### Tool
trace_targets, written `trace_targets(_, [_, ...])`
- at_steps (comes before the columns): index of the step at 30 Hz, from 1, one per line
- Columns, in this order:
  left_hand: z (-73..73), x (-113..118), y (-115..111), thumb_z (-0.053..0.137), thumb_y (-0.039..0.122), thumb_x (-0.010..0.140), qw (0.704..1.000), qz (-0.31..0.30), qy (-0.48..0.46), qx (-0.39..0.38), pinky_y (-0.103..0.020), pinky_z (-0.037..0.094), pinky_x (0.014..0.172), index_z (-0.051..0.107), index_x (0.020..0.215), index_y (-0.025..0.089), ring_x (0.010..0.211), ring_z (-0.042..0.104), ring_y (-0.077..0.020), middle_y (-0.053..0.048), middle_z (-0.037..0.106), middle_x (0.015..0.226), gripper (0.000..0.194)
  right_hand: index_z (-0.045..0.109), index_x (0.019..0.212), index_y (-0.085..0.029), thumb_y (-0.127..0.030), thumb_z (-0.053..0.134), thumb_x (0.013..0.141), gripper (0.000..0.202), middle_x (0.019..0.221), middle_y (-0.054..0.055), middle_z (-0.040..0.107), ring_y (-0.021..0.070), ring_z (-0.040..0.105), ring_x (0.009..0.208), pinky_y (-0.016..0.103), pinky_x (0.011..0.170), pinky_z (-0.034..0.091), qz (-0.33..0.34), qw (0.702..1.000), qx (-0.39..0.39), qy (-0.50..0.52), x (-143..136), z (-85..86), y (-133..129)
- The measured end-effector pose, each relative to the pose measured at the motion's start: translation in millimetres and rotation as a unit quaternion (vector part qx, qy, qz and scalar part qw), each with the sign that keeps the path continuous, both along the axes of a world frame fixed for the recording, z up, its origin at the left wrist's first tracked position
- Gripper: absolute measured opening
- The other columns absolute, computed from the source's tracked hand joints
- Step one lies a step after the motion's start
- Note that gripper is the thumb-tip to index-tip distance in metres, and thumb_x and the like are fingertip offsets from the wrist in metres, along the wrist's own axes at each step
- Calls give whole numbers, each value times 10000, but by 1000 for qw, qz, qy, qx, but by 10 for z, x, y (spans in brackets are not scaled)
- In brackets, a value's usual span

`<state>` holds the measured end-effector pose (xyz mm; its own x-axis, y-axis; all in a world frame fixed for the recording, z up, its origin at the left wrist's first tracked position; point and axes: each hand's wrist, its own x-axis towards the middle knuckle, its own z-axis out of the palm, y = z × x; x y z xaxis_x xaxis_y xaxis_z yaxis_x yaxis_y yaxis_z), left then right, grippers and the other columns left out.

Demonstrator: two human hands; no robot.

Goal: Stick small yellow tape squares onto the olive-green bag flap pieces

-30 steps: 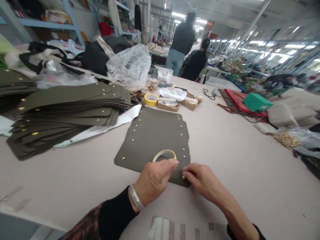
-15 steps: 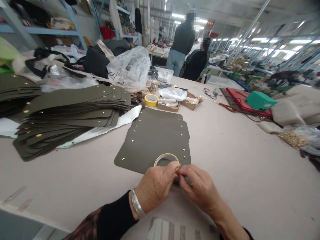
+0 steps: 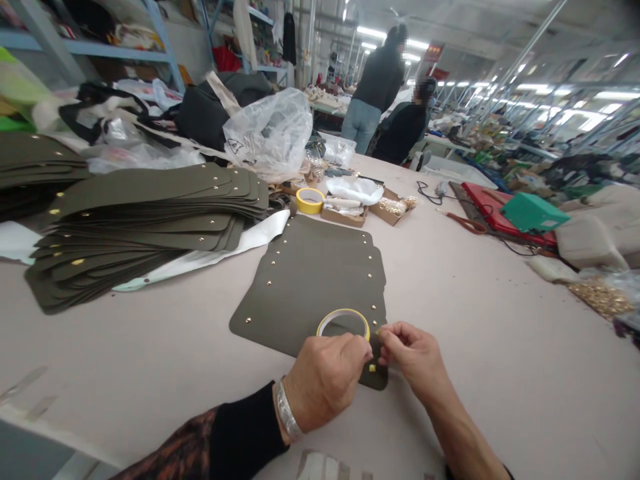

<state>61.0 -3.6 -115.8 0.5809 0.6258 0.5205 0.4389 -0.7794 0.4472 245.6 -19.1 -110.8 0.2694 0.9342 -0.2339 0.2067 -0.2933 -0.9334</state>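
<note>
A dark olive panel (image 3: 310, 280) with gold rivets along its two sides lies flat on the table. My left hand (image 3: 330, 377) is closed on a nearly used-up roll of yellow tape (image 3: 369, 327), held over the panel's near right part. Just right of it, my right hand (image 3: 413, 353) pinches a small bit of yellow tape (image 3: 379, 332) at the panel's right edge. A short yellow tape piece (image 3: 372, 368) shows on the near right corner, below the fingers. The left fingertips are partly hidden behind the hand.
A stack of olive panels (image 3: 150, 200) lies to the left, over a white strip (image 3: 260, 233). Behind the panel sit a thicker yellow tape roll (image 3: 309, 201) and small boxes of hardware (image 3: 393, 208). A green box (image 3: 535, 213) stands at right. Two people are at the back.
My hands have moved apart, the right one going slightly right. A short yellow tape piece now shows on the panel's near right corner. The view has shifted a little.
</note>
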Motion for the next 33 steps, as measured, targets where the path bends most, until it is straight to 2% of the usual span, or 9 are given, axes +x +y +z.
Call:
trace_targets(3, [-31, 13, 3, 407, 144, 937, 993, 26, 112, 2, -277, 440, 579, 490, 824, 184, 656, 527, -166, -7, 565, 733, 146, 646, 719, -126, -479, 740, 635, 375, 540, -2, 610, 99, 551, 450, 231, 484, 488, 12, 998, -52, 17, 197, -66, 146])
trace_targets(7, [-63, 12, 20, 463, 153, 923, 978, 19, 207, -15, -297, 457, 596, 490, 832, 188, 739, 512, -194, -18, 561, 801, 101, 658, 743, -131, -477, 698, 685, 352, 554, -10, 594, 98, 546, 483, 224, 492, 484, 47, 996, -66, -32, 247, -103, 244])
trace_targets(10, [-69, 9, 29, 469, 159, 925, 976, 16, 213, -36, -304, 465, 624, 495, 857, 187, 766, 500, -194, -18, 554, 828, 78, 655, 741, -155, -438, 610, 756, 287, 534, -21, 569, 110, 538, 477, 228, 474, 462, 76, 985, -70, -139, 179, -82, 271])
trace_targets(15, [-71, -2, 42, 485, 145, 915, 976, 12, 211, -60, -314, 464, 650, 504, 871, 189, 782, 490, -194, -11, 551, 843, 64, 652, 736, -184, -345, 487, 812, 243, 578, 7, 634, 140, 567, 474, 254, 486, 429, 136, 927, -38, -346, 126, -42, 332])
trace_targets(20, [-65, -16, 42, 490, 128, 907, 976, 10, 204, -75, -311, 457, 655, 511, 877, 188, 792, 488, -191, -8, 554, 849, 70, 618, 963, -194, -335, 505, 827, 226, 528, -32, 613, 156, 580, 469, 257, 488, 413, 160, 910, -22, -382, 228, -57, 336])
trace_targets(22, [-58, -21, 40, 484, 122, 909, 977, 13, 198, -79, -306, 453, 661, 511, 876, 188, 796, 489, -188, -8, 555, 849, 78, 587, 1037, -192, -354, 526, 842, 260, 552, -34, 616, 158, 587, 492, 264, 508, 428, 153, 901, 25, -405, 276, -33, 296])
trace_targets(27, [-51, -29, 32, 464, 121, 919, 980, 19, 181, -82, -300, 441, 651, 512, 862, 188, 794, 493, -183, -7, 561, 834, 100, 621, 944, -198, -248, 412, 942, 215, 927, 72, 662, 168, 638, 845, 295, 791, 492, 296, 823, 200, -442, 297, 49, 211])
trace_targets(30, [-59, -31, 27, 456, 125, 923, 980, 24, 177, -84, -301, 441, 653, 516, 861, 189, 796, 494, -184, -7, 564, 829, 107, 637, 953, -177, -201, 404, 939, 235, 902, 82, 656, 182, 635, 830, 305, 791, 499, 325, 784, 197, -491, 259, 40, 239])
trace_targets(33, [-69, -29, 31, 454, 131, 923, 980, 24, 176, -84, -300, 447, 655, 524, 858, 189, 797, 498, -185, -11, 569, 830, 112, 662, 915, -162, -171, 416, 920, 246, 821, 78, 667, 186, 639, 736, 294, 711, 499, 320, 773, 138, -530, 210, 25, 316])
